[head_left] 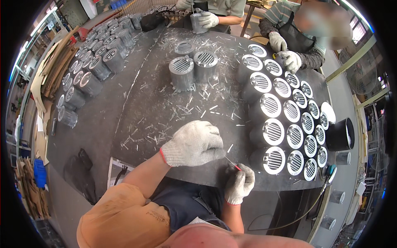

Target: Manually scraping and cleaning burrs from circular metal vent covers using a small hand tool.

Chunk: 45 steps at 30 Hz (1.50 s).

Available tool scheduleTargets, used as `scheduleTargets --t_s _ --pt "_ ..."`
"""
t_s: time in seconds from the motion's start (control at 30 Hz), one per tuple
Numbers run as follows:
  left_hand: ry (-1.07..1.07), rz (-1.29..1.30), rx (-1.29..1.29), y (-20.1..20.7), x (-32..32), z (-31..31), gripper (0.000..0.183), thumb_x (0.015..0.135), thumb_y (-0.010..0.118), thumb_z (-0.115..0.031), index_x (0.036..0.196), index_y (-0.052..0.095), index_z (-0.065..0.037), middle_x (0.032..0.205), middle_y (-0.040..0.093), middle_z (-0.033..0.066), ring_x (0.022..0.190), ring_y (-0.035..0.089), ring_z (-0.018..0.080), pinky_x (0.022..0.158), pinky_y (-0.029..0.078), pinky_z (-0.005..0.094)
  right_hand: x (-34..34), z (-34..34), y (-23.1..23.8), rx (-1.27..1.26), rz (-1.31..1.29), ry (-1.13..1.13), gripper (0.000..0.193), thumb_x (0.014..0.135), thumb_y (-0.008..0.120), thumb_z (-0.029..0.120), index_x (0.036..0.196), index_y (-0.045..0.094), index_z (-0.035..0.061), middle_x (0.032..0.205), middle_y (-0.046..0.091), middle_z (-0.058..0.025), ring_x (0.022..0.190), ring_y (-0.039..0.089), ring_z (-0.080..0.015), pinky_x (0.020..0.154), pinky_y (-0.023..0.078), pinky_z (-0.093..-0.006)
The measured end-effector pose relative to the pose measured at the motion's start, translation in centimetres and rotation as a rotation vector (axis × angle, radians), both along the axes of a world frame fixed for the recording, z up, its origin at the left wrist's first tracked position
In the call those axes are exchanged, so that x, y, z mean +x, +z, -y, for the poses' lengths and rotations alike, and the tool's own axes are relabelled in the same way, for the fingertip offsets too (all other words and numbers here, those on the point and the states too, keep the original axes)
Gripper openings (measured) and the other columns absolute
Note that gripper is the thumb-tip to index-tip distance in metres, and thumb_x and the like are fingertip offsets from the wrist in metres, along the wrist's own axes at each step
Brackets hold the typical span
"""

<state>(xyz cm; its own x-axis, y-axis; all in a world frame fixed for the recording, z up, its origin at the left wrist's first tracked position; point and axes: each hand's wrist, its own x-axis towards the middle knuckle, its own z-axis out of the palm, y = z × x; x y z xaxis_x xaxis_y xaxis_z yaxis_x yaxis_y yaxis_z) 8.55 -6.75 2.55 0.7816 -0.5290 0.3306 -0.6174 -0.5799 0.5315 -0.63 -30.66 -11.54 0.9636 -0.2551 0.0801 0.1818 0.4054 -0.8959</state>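
My left hand, in a white knit glove, is over the near middle of the dark table. Its fingers are curled together, and what they hold, if anything, is hidden. Lower and to the right, my right hand, gloved too, grips a thin metal tool with a red handle. The tool's slim shaft points up and left toward my left fingertips; whether it touches them I cannot tell. Beyond my hands lie many silvery slivers. Three grey cylinders with slotted round tops stand past them.
Rows of slotted cylinders line the right side, beside a black bucket and an air hose. More cylinders crowd the far left. Across the table, a co-worker's gloved hand holds a cylinder; another person's gloved hands work at right.
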Motion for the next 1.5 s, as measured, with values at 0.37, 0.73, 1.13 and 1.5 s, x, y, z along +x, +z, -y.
scheduleTargets --t_s 0.37,0.73,1.13,1.5 --pt "0.053 -0.072 -0.063 0.4 -0.3 0.2 0.021 0.088 0.086 -0.03 0.085 0.079 -0.01 0.091 0.075 0.0068 0.092 0.072 0.0331 0.085 0.057 0.0448 0.0 -0.4 0.0 -0.015 -0.006 0.015 0.028 0.11 0.072 0.02 0.122 0.069 -0.0056 0.103 0.078 -0.0202 0.086 0.076 -0.0276 0.083 0.063 -0.0419" --pt "0.033 -0.095 -0.005 1.2 0.0 1.0 0.009 0.081 0.081 -0.012 0.083 0.075 -0.006 0.091 0.073 0.0114 0.092 0.071 0.0363 0.085 0.056 0.048 -0.3 0.3 1.2 -0.333 -0.151 0.097 0.017 0.107 0.063 0.003 0.117 0.075 -0.0044 0.107 0.081 -0.0129 0.095 0.076 -0.0186 0.089 0.061 -0.0329" --pt "-0.167 -0.077 -0.033 0.4 0.4 1.4 0.007 0.082 0.076 -0.008 0.08 0.07 -0.006 0.09 0.07 0.011 0.094 0.066 0.0331 0.089 0.052 0.0461 0.5 1.2 1.3 -0.271 -0.063 0.308 0.024 0.11 0.066 0.013 0.09 0.076 0.0018 0.083 0.075 -0.0076 0.076 0.067 -0.0121 0.073 0.056 -0.032" --pt "0.037 -0.181 -0.192 0.5 -0.9 2.3 0.006 0.082 0.074 -0.001 0.084 0.068 -0.002 0.091 0.07 0.0108 0.096 0.066 0.0311 0.091 0.052 0.0431 0.6 0.8 1.3 -0.203 -0.025 0.273 0.011 0.107 0.071 0.008 0.109 0.077 -0.0007 0.101 0.079 -0.0085 0.092 0.072 -0.0144 0.084 0.059 -0.0331"
